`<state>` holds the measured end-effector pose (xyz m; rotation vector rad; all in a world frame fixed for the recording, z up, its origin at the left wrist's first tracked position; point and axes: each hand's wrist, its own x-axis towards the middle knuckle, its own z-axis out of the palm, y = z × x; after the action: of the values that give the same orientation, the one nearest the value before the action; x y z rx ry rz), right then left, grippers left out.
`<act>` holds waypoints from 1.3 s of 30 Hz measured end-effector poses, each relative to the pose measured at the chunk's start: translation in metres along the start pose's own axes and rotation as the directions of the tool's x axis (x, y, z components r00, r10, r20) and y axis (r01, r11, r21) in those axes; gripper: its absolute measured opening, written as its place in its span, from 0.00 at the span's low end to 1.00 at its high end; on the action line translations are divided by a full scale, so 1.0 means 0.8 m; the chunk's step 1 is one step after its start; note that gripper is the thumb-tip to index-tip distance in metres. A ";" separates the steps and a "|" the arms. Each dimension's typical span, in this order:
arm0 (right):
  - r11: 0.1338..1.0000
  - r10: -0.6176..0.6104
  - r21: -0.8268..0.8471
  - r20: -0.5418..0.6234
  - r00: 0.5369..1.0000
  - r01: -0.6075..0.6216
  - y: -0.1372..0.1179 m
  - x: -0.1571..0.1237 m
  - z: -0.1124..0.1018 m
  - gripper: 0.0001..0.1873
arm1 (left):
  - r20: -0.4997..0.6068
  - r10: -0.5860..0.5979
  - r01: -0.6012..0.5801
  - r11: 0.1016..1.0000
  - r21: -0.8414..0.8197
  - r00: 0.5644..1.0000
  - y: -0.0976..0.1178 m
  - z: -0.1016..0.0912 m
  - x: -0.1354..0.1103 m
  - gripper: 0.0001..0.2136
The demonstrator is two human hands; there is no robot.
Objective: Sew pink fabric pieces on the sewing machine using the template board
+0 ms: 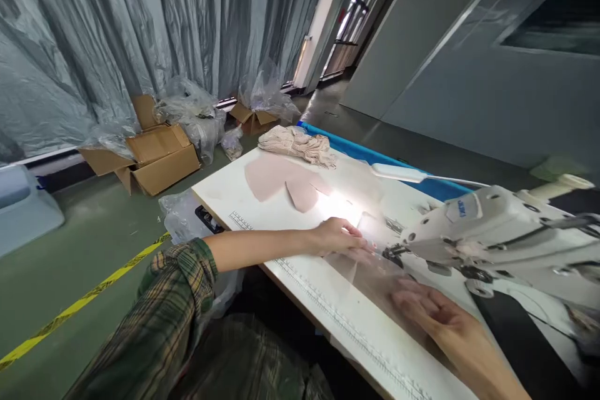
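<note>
A thin, pale pink fabric piece (370,272) lies on the white sewing table (328,319), in front of a white sewing machine (487,231). At the machine's needle area, my left hand (340,236) pinches the fabric's far edge, fingertips close together. My right hand (435,311), slightly blurred, has its fingers bent and closed on the fabric's right side, nearer to me. Left of the machine, flat pink cut pieces (272,178) rest on the table, partly overlapping. A bundle of beige knitted gloves (295,142) sits at the table's far end.
A white lamp (398,172) on a thin stalk lights the work area brightly. A blue trough (347,149) runs along the table's far side. Open cardboard boxes (164,159) and clear plastic bags (192,112) stand on the floor by the silver curtain (140,31). Yellow tape (94,294) crosses the floor.
</note>
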<state>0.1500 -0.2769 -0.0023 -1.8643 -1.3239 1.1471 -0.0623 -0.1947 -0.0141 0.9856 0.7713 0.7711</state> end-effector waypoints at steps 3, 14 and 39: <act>0.997 0.060 0.035 0.194 0.979 -0.068 0.012 -0.011 -0.025 0.30 | 0.013 -0.016 0.011 0.962 0.272 1.000 0.005 0.008 -0.019 0.08; 0.993 -0.106 -0.054 -0.112 0.988 0.100 0.008 0.020 -0.030 0.16 | 0.170 0.351 -0.254 0.210 0.944 0.921 0.023 -0.016 -0.005 0.09; 0.742 -0.587 -0.330 0.100 0.803 0.584 0.005 0.003 0.007 0.16 | 0.186 -0.150 -0.046 0.646 0.762 0.971 0.038 -0.030 -0.014 0.21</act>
<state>0.1470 -0.2760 -0.0092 -1.4680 -2.0213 0.5898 -0.0939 -0.1835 0.0074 1.7830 0.9321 0.2265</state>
